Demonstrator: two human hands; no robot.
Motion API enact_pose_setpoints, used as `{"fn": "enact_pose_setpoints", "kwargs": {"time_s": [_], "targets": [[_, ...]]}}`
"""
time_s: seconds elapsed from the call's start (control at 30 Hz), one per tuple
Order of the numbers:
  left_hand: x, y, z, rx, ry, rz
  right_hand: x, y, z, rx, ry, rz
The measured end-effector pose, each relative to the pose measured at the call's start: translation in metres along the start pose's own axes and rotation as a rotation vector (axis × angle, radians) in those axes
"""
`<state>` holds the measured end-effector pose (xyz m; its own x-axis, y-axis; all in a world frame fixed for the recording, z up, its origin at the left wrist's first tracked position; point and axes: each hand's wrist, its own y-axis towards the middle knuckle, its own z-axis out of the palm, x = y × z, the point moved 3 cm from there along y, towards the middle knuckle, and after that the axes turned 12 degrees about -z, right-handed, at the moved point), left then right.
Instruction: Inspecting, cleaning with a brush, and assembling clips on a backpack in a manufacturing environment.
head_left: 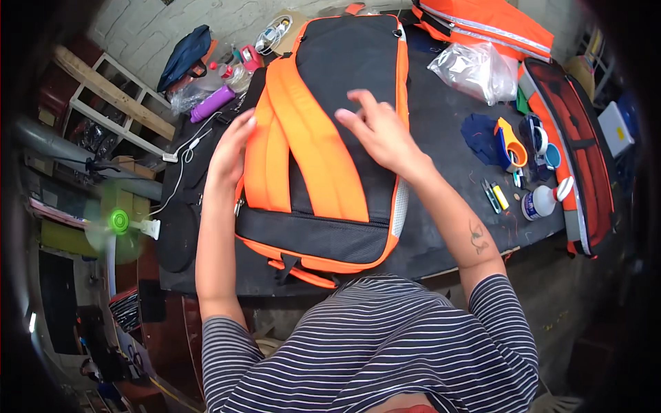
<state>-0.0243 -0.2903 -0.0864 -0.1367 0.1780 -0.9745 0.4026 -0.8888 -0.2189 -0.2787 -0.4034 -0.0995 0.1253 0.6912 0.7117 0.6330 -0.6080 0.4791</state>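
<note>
An orange and black backpack [344,76] lies flat on the black worktable [441,227], straps up. My left hand [231,148] rests on its left side, next to an orange shoulder strap [265,165]. My right hand [375,131] lies on the black back panel with its fingers spread. Neither hand holds anything.
A clear plastic bag [475,69] and orange fabric [489,24] lie at the far right. Blue mugs [513,148], small tools [494,196] and a white bottle [544,201] sit right of the backpack, beside another orange and black bag [582,158]. A purple bottle [212,103], cables and a green fan [118,221] are on the left.
</note>
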Motion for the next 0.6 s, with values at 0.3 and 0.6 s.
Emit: {"fn": "enact_pose_setpoints", "kwargs": {"time_s": [0.3,0.6], "targets": [[-0.09,0.013,0.025,0.177,-0.277,0.252,0.044,0.071,-0.037,-0.211,1.243,-0.412],[-0.128,0.048,0.022,0.123,0.12,0.724,0.043,0.103,-0.118,-0.287,0.67,-0.364]]}}
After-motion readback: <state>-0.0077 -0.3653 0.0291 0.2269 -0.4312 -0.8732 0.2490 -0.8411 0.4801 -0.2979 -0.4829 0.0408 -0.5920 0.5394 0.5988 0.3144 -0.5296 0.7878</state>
